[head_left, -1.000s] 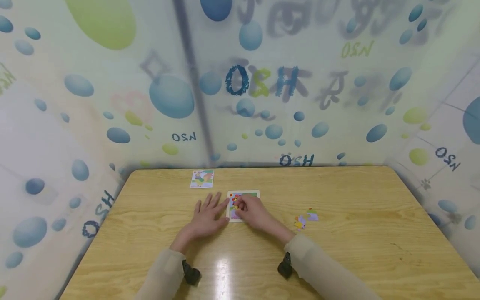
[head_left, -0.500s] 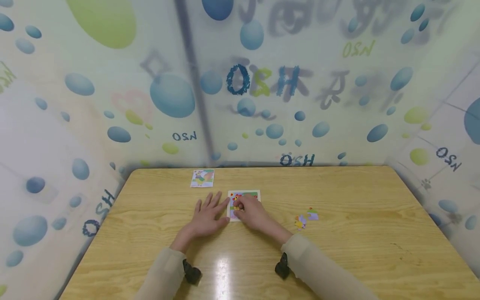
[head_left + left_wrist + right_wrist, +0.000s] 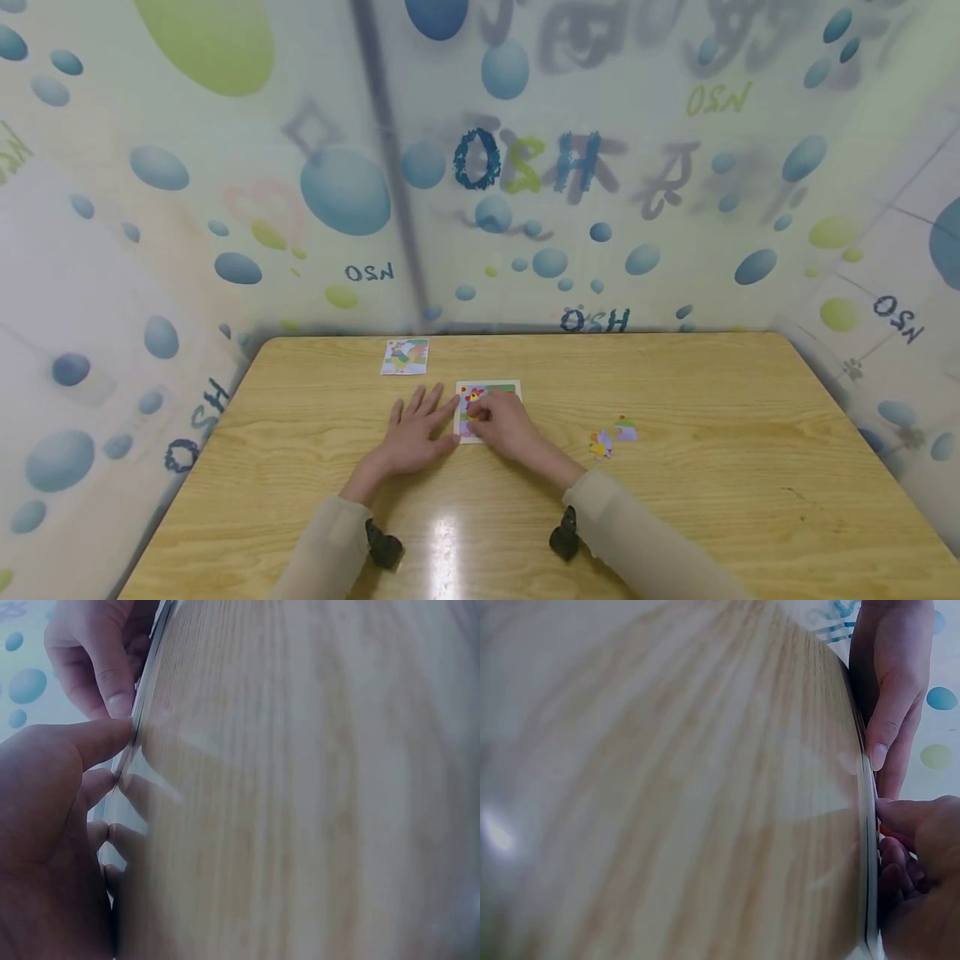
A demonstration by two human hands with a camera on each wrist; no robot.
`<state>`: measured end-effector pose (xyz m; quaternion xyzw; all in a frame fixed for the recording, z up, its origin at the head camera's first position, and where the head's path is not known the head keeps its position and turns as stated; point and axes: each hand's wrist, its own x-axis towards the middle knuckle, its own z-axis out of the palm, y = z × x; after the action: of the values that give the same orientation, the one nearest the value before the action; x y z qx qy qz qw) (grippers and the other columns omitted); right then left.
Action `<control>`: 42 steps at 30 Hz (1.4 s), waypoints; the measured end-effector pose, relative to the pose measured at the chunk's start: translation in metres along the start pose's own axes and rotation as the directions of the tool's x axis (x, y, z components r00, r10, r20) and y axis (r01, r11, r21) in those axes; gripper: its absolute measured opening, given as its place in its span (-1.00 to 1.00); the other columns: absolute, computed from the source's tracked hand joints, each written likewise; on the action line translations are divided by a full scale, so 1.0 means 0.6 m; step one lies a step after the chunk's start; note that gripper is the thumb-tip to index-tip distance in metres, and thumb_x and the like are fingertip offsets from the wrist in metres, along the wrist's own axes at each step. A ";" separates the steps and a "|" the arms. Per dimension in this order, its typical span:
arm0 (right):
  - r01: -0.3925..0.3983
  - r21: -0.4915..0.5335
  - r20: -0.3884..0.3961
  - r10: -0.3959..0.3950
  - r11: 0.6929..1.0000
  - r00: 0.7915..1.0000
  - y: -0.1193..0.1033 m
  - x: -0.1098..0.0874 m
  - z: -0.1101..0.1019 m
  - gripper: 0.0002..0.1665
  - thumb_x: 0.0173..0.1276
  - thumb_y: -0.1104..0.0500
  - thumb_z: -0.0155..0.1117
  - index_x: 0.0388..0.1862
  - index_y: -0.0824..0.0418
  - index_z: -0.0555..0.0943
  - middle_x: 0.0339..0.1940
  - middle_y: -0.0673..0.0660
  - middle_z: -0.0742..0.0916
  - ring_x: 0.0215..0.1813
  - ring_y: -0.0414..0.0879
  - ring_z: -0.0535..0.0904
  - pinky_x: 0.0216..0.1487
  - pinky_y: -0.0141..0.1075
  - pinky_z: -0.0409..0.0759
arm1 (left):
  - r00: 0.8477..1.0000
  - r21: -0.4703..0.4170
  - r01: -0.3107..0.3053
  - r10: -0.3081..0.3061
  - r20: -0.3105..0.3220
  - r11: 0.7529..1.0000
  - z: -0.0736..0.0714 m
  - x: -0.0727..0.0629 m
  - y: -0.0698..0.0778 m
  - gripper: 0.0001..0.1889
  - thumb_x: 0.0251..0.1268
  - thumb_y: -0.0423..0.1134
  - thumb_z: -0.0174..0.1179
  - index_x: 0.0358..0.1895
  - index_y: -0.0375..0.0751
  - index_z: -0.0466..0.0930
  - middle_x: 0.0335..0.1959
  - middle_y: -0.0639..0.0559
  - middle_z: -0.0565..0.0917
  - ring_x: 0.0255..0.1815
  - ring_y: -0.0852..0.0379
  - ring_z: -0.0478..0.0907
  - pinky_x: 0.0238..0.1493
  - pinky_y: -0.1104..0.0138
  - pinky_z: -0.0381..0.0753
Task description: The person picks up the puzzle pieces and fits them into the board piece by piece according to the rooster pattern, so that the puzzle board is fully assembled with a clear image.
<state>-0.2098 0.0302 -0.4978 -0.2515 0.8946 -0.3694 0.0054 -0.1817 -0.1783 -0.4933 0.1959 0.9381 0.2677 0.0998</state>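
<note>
A small square jigsaw puzzle board (image 3: 458, 412) with a white rim and a colourful picture lies on the wooden table. My left hand (image 3: 418, 435) is spread flat at its left side, forefinger and thumb touching the rim. My right hand (image 3: 512, 427) is bent over the board and covers much of the picture. Its thumb and curled fingers pinch a small puzzle piece; a bit of orange (image 3: 886, 829) shows between them in the right wrist view, the rest hidden. The left wrist view shows the left thumb (image 3: 105, 741) against the board's edge.
Several loose puzzle pieces (image 3: 602, 443) lie to the right of the board, beside the right forearm. A square picture card (image 3: 405, 357) lies near the table's far edge, at the left. A patterned wall (image 3: 525, 242) rises behind the table (image 3: 712, 467).
The right fingers shift slightly over the board, and less yellow shows under them now. The left hand stays in place at the rim. The loose pieces and the card lie as before.
</note>
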 end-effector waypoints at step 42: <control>-0.163 0.145 0.022 0.161 0.976 0.987 0.145 -0.152 -0.201 -0.77 0.46 0.25 0.34 0.04 0.28 0.71 -0.30 -0.02 0.68 -0.36 -0.14 0.55 -0.40 -0.30 0.53 | 0.999 0.030 0.041 -0.042 0.035 0.999 -0.002 0.004 0.005 -0.29 0.55 0.04 0.07 0.63 -0.12 0.15 0.68 -0.22 -0.09 0.66 -0.29 -0.37 0.48 -0.30 -0.46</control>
<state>-0.1925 0.2031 -0.4838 -0.1785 0.8825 -0.4312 0.0582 -0.1833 -0.1754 -0.4908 0.1827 0.9438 0.2482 0.1193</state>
